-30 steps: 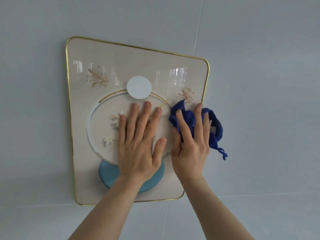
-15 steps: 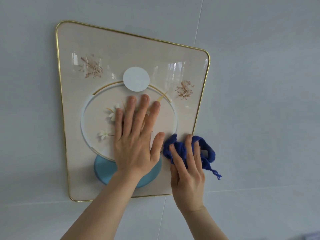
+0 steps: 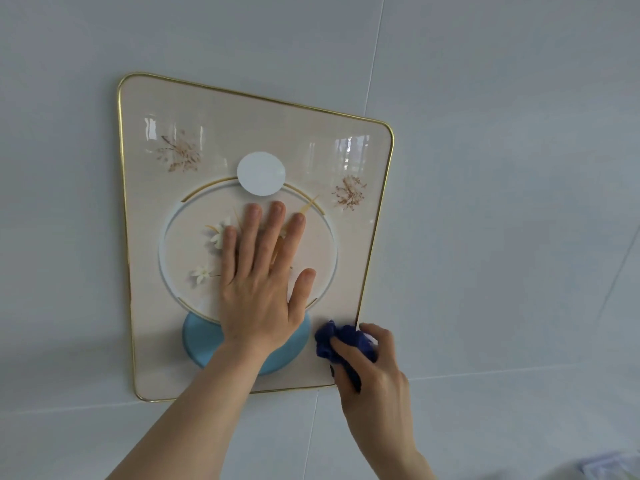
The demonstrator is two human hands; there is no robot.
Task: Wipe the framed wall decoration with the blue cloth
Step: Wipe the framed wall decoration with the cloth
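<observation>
A cream wall decoration (image 3: 214, 133) with a thin gold frame hangs on the wall; it shows a pale ring, small flowers, a white disc and a light blue disc. My left hand (image 3: 263, 278) lies flat on its middle, fingers spread, holding nothing. My right hand (image 3: 372, 362) grips the bunched dark blue cloth (image 3: 341, 339) and presses it against the decoration's lower right corner, at the gold edge. Part of the cloth is hidden under my fingers.
Pale grey wall tiles (image 3: 502, 202) with thin joints surround the decoration on all sides. Something whitish shows blurred at the bottom right corner (image 3: 609, 465).
My right hand has slid the blue cloth down the decoration's right edge, from mid height to the lower right corner. My left hand has stayed flat on the middle.
</observation>
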